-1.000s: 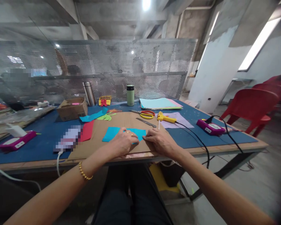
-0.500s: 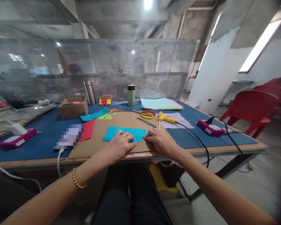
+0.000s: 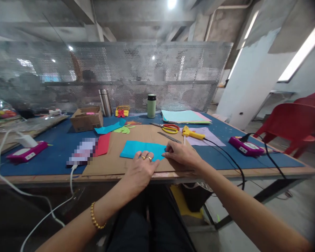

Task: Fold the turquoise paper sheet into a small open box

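Note:
A folded blue paper sheet (image 3: 139,148) lies on a brown cardboard sheet (image 3: 112,157) at the table's near edge. My left hand (image 3: 141,168) rests on the paper's near edge with fingers stretched flat, two rings showing. My right hand (image 3: 182,154) presses its fingertips on the paper's right corner, fingers bent together. Neither hand lifts the paper.
Beyond the cardboard lie scissors (image 3: 168,128), a metal ruler (image 3: 168,137), a yellow glue gun (image 3: 190,133) with a black cord, coloured paper sheets (image 3: 185,116), two flasks (image 3: 151,106), a cardboard box (image 3: 86,119), red paper (image 3: 103,144) and pink devices (image 3: 245,147). Red chairs (image 3: 291,122) stand at the right.
My left hand slid toward the near edge of the blue paper and its fingers flattened. My right hand stayed at the paper's right corner. The view shifted slightly.

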{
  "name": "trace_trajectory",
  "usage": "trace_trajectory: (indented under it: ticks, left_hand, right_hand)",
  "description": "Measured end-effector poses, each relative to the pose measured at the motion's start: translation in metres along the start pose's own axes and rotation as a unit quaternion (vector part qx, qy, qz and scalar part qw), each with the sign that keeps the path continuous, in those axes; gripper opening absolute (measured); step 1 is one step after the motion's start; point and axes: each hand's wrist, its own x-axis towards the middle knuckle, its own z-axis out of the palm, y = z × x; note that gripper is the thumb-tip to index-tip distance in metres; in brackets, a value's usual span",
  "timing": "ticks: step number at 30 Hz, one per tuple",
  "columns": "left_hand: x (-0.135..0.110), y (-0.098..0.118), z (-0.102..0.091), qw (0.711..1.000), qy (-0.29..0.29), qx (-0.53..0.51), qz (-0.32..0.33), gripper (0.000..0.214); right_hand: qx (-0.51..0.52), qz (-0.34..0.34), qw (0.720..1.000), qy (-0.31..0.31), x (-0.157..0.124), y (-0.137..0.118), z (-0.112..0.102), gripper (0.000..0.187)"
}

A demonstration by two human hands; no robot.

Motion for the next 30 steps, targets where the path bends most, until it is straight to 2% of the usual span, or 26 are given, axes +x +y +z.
trace_trajectory:
  ticks: [4, 6, 8, 10, 11, 14, 17, 19, 21, 23, 26, 28, 30]
  left_hand:
    - [-0.001, 0.01, 0.001, 1.0, -0.004, 0.011, -0.026, 0.028]
    - [0.0, 0.015, 0.004, 0.999, -0.004, -0.001, -0.036, 0.028]
    - [0.002, 0.02, 0.007, 0.999, -0.006, -0.015, -0.046, 0.025]
    - [0.003, 0.024, 0.008, 0.998, -0.009, -0.03, -0.054, 0.024]
    - [0.002, 0.025, 0.007, 0.997, -0.009, -0.043, -0.055, 0.024]
    - [-0.01, 0.011, 0.001, 0.992, 0.015, -0.112, -0.053, 0.026]
    - [-0.033, -0.022, -0.004, 0.984, 0.065, -0.14, -0.091, 0.031]
    - [-0.049, -0.044, -0.005, 0.984, 0.051, -0.123, -0.114, 0.048]
    - [-0.06, -0.055, -0.004, 0.989, 0.012, -0.124, -0.081, 0.055]
    - [-0.065, -0.052, -0.004, 0.991, 0.012, -0.127, -0.048, 0.059]
    - [-0.062, -0.035, -0.005, 0.99, 0.053, -0.13, -0.035, 0.051]
    - [-0.058, -0.027, -0.005, 0.986, 0.074, -0.143, -0.039, 0.039]
    - [-0.056, -0.025, -0.005, 0.983, 0.091, -0.158, -0.034, 0.038]
  right_hand:
    - [-0.018, -0.008, 0.999, 0.043, 0.005, 0.008, 0.003, 0.014]
    - [-0.04, -0.07, 0.99, 0.118, -0.003, 0.001, 0.006, 0.01]
    - [-0.043, -0.163, 0.969, 0.179, -0.018, -0.012, 0.011, 0.018]
    - [-0.017, -0.269, 0.953, 0.141, -0.034, -0.026, 0.017, 0.024]
    - [-0.007, -0.287, 0.951, 0.117, -0.041, -0.031, 0.02, 0.025]
    - [0.006, -0.278, 0.954, 0.107, -0.056, -0.038, 0.026, 0.026]
    - [-0.016, -0.276, 0.955, 0.111, -0.059, -0.031, 0.024, 0.03]
    - [-0.039, -0.282, 0.952, 0.108, -0.058, -0.02, 0.021, 0.03]
    - [-0.059, -0.285, 0.951, 0.108, -0.058, -0.006, 0.018, 0.029]
    - [-0.071, -0.281, 0.951, 0.111, -0.059, 0.007, 0.017, 0.031]
    - [-0.091, -0.264, 0.951, 0.131, -0.061, 0.016, 0.02, 0.033]
    - [-0.114, -0.253, 0.948, 0.153, -0.06, 0.013, 0.022, 0.034]
    - [-0.136, -0.248, 0.943, 0.174, -0.059, 0.003, 0.025, 0.035]
